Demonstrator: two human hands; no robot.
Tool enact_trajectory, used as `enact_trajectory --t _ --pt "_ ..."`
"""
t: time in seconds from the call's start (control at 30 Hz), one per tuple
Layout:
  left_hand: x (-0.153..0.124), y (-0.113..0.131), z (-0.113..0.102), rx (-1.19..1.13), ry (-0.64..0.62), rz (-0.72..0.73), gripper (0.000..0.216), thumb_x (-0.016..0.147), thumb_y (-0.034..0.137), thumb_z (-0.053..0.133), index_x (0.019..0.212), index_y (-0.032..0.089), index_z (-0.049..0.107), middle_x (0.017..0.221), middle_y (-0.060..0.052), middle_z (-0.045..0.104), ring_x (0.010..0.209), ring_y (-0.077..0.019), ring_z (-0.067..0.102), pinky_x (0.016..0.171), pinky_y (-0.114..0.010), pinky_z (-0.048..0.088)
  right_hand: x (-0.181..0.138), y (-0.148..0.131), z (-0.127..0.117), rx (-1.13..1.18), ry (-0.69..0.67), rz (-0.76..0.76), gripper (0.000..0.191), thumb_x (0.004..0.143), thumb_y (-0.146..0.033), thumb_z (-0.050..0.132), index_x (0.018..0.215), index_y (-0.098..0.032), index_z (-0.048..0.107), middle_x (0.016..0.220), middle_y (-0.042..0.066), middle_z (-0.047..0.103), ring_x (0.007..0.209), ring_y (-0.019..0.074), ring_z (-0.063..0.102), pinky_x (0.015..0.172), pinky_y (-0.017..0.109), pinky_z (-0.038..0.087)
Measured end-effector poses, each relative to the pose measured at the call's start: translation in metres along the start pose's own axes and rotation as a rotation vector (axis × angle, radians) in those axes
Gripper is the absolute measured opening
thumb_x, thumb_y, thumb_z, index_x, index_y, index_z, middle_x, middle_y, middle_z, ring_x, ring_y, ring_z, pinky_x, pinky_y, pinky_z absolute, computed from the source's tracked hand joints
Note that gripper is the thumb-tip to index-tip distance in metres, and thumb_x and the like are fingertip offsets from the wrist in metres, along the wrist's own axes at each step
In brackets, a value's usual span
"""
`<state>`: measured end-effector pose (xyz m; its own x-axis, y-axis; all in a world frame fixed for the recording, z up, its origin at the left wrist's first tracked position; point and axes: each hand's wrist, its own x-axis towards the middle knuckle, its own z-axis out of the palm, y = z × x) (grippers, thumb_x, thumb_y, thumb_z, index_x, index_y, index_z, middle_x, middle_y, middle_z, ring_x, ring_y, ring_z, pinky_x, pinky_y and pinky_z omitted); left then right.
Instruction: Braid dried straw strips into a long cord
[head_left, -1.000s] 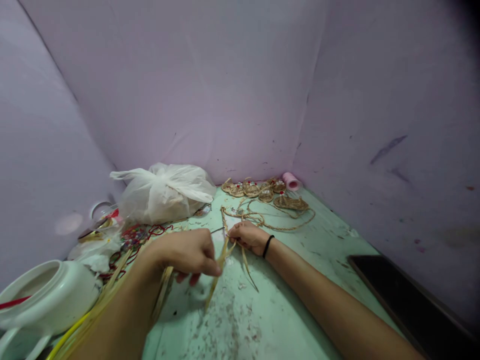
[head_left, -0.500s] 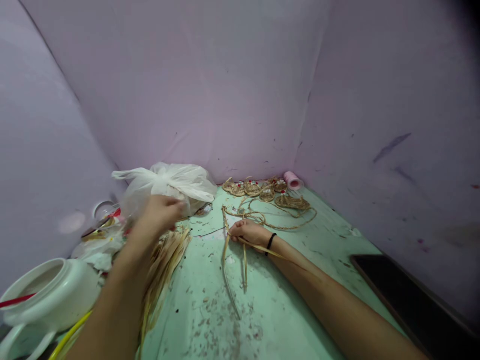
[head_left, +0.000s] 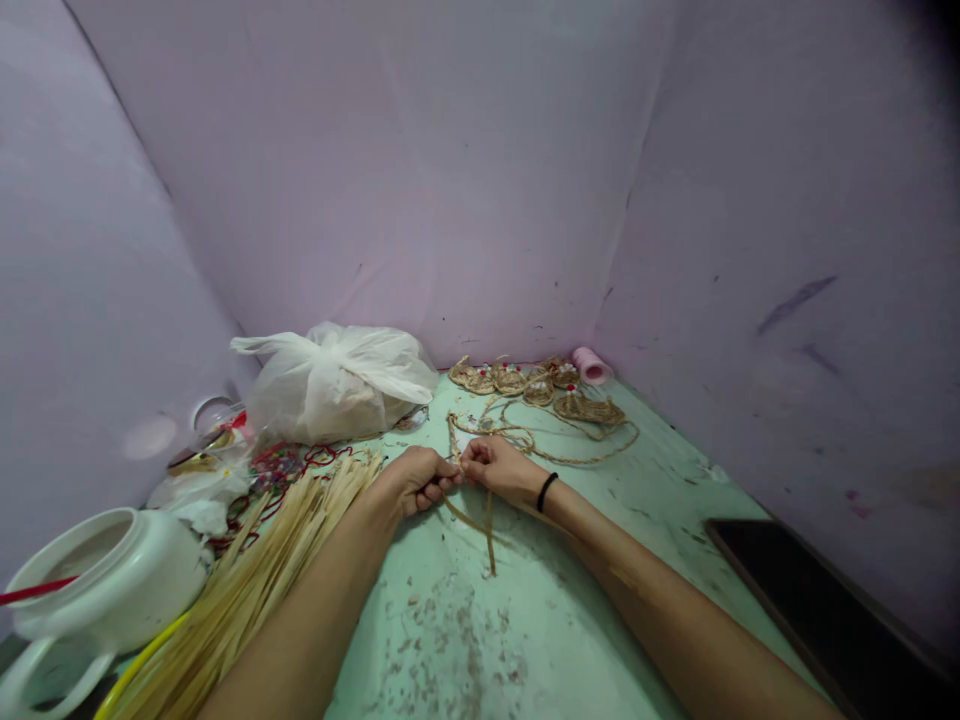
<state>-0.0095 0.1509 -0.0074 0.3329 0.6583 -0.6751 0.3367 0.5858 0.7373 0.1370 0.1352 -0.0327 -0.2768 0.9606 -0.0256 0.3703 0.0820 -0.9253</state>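
My left hand (head_left: 414, 480) and my right hand (head_left: 499, 468) meet at the middle of the green table (head_left: 525, 620), both pinched on thin straw strands (head_left: 480, 518) that trail toward me. A black band circles my right wrist. From the hands a braided straw cord (head_left: 517, 437) runs back in loops to several small woven straw pieces (head_left: 525, 382) by the far wall. A bundle of loose straw strips (head_left: 255, 580) lies just left of my left arm.
A knotted white plastic bag (head_left: 337, 385) sits at the back left, with red thread and beads (head_left: 277, 465) in front of it. A white jar (head_left: 97, 580) lies at the left edge. A pink spool (head_left: 591, 365) is in the far corner; a dark slab (head_left: 825, 620) lies right.
My left hand came back from the plastic bag to the strands and now pinches them beside my right hand. The straw bundle lies flat on the table at the left.
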Motion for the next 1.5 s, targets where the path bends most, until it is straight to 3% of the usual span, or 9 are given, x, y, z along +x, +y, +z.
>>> enact_trajectory --t 0.33,0.77,0.83,1.0,1.03,1.13,1.2,1.37,1.5 --pt "-0.006 -0.002 0.024 0.184 0.395 0.261 0.013 0.055 0.011 0.050 0.045 0.014 0.043 0.032 0.006 0.030 0.028 -0.0030 0.021 0.034 -0.020 0.010 -0.014 -0.028 -0.009 -0.780 0.139 -0.010 0.017 0.068 -0.027 0.053 0.069 -0.017 0.067 0.068 0.006 0.065 0.063 0.0150 0.056 0.052 0.022 0.030" --pt "-0.004 -0.005 0.012 0.061 0.225 0.222 0.018 0.052 0.013 0.048 0.044 0.017 0.033 0.035 0.007 0.031 0.028 -0.0023 0.020 0.032 -0.018 0.007 -0.037 -0.058 0.025 -0.876 0.149 0.016 0.015 0.064 -0.014 0.055 0.071 -0.013 0.068 0.073 0.013 0.067 0.072 0.0206 0.061 0.058 0.024 0.039" --pt "-0.002 -0.007 0.007 0.097 0.210 0.240 0.019 0.050 0.014 0.050 0.044 0.018 0.032 0.034 0.007 0.029 0.028 -0.0025 0.020 0.032 -0.019 0.006 -0.041 -0.063 0.021 -0.780 0.026 -0.023 0.010 0.061 -0.010 0.058 0.064 -0.014 0.067 0.067 0.010 0.066 0.069 0.0195 0.060 0.057 0.023 0.039" --pt "0.001 -0.008 -0.006 0.090 0.042 0.223 0.020 0.050 0.020 0.054 0.046 0.017 0.034 0.037 0.008 0.028 0.030 -0.0008 0.016 0.034 -0.019 0.002 -0.052 -0.080 -0.012 -0.209 -0.821 0.108 0.006 0.061 -0.016 0.062 0.056 -0.015 0.063 0.050 0.000 0.060 0.049 0.0118 0.056 0.046 0.019 0.040" --pt "0.001 -0.008 -0.007 0.074 0.011 0.222 0.020 0.050 0.021 0.054 0.047 0.017 0.035 0.038 0.008 0.028 0.030 -0.0005 0.015 0.034 -0.019 0.002 -0.050 -0.080 -0.018 -0.135 -0.780 0.138 0.005 0.061 -0.016 0.062 0.057 -0.014 0.063 0.050 0.000 0.060 0.048 0.0108 0.055 0.045 0.018 0.040" --pt "-0.001 -0.007 -0.009 0.035 -0.038 0.216 0.019 0.051 0.022 0.055 0.048 0.016 0.037 0.039 0.009 0.028 0.031 0.0001 0.014 0.034 -0.018 0.002 -0.036 -0.070 -0.026 -0.023 -0.066 0.175 0.004 0.064 -0.011 0.058 0.060 -0.012 0.059 0.052 0.001 0.058 0.047 0.0094 0.052 0.041 0.017 0.039" --pt "-0.001 -0.006 -0.009 0.033 -0.048 0.215 0.018 0.051 0.022 0.056 0.050 0.016 0.039 0.040 0.009 0.028 0.031 0.0002 0.014 0.033 -0.018 0.001 -0.024 -0.060 -0.021 0.105 0.185 0.297 0.006 0.065 -0.007 0.055 0.067 -0.013 0.057 0.058 0.001 0.058 0.051 0.0102 0.053 0.042 0.019 0.043" --pt "-0.001 -0.008 -0.009 0.048 -0.081 0.237 0.017 0.052 0.024 0.056 0.050 0.015 0.042 0.039 0.008 0.030 0.031 -0.0003 0.015 0.033 -0.018 0.002 -0.013 -0.042 0.003 0.410 -0.061 0.441 0.013 0.070 -0.004 0.045 0.062 -0.011 0.053 0.056 0.003 0.057 0.046 0.0092 0.052 0.040 0.020 0.044" --pt "-0.004 -0.007 -0.008 0.162 -0.038 0.251 0.015 0.054 0.025 0.057 0.051 0.015 0.045 0.038 0.008 0.032 0.030 -0.0017 0.017 0.033 -0.018 0.005 -0.012 -0.033 0.007 0.292 -0.023 0.414 0.020 0.068 -0.006 0.047 0.049 -0.011 0.049 0.041 -0.002 0.047 0.032 0.0040 0.038 0.030 0.015 0.031"
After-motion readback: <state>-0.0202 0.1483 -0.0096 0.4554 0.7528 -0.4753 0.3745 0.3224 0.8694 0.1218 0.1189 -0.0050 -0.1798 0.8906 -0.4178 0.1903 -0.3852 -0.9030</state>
